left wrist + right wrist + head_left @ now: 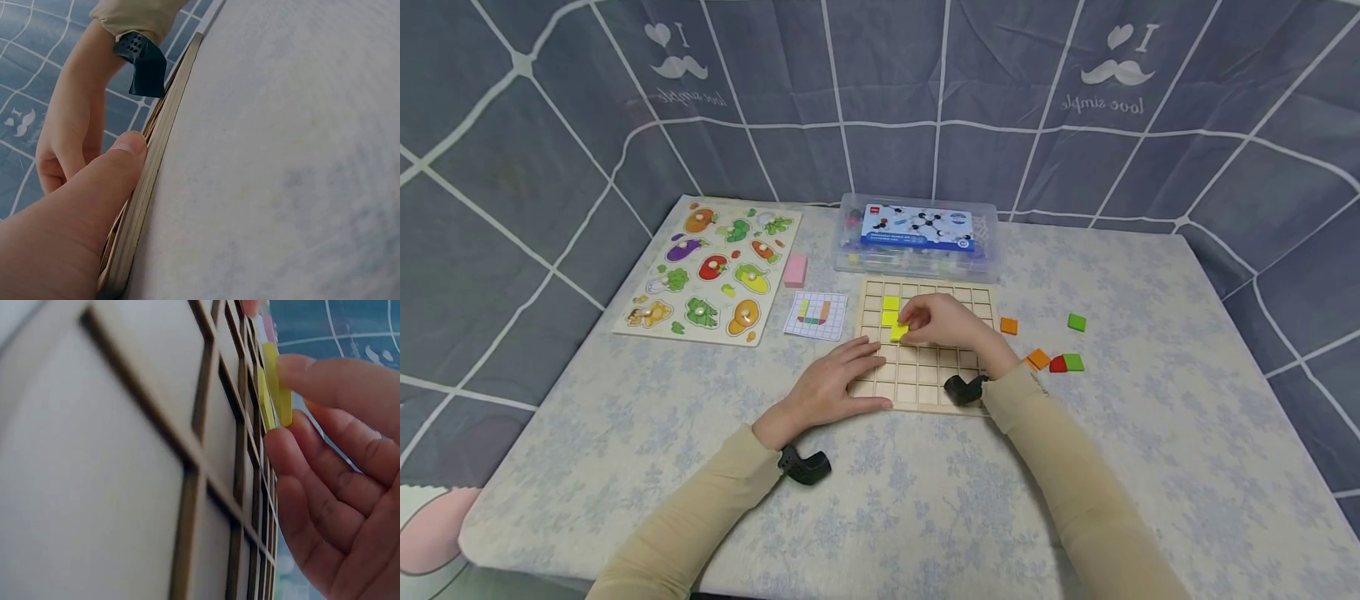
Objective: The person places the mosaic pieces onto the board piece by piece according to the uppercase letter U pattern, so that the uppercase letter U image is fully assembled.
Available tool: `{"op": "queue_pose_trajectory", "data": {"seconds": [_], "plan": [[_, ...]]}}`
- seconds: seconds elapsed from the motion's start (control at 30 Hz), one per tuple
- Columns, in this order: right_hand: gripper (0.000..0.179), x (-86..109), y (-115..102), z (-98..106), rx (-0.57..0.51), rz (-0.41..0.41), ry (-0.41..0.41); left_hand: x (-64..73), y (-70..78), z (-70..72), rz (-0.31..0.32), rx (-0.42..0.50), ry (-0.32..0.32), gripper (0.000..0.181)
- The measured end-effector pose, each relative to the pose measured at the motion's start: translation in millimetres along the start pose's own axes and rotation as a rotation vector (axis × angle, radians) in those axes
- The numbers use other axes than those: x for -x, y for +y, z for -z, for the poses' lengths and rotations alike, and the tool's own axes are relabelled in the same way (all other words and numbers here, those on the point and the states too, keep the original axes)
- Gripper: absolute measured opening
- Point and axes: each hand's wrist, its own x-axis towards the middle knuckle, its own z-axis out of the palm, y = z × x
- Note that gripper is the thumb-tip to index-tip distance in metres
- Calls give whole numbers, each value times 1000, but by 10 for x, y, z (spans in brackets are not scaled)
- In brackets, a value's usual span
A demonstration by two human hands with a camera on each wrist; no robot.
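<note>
Yellow square tile [900, 332], near the centre of the head view, is pinched between the thumb and fingers of the person's right hand [942, 321], over the upper left part of a wooden grid board [907, 392]. Just above it in the frame, two more yellow tiles [891, 302] sit in adjoining cells of the board, one above the other. The left hand [827, 385] rests at the board's lower left, its fingers straight and a little spread over the left edge, the thumb set apart at the bottom edge. Left of the board lies a small white card [816, 328] printed with a grid and a coloured U-like shape, with a pink block [795, 271] just above it. Right of centre, loose on the pale, blue-patterned tablecloth [1150, 433], are orange tiles [1009, 326], green tiles [1077, 322] and a red piece [1058, 364] touching one of the green ones. At upper left of the table is a puzzle board of vegetables [737, 287]; at upper centre, a clear plastic box [917, 265] with a blue and white label. Behind hangs a blue-grey curtain [887, 75] with white lines.
</note>
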Motion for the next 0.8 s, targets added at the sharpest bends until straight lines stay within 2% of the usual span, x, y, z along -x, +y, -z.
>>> {"op": "queue_pose_trajectory", "data": {"seconds": [0.37,0.8], "plan": [[24,-87,-42,-80,106,18,-4,-6,16,12,11,7,-13,66],[26,-106,-55,-105,98,-7,1,-3,17,22,-7,-6,11,64]]}}
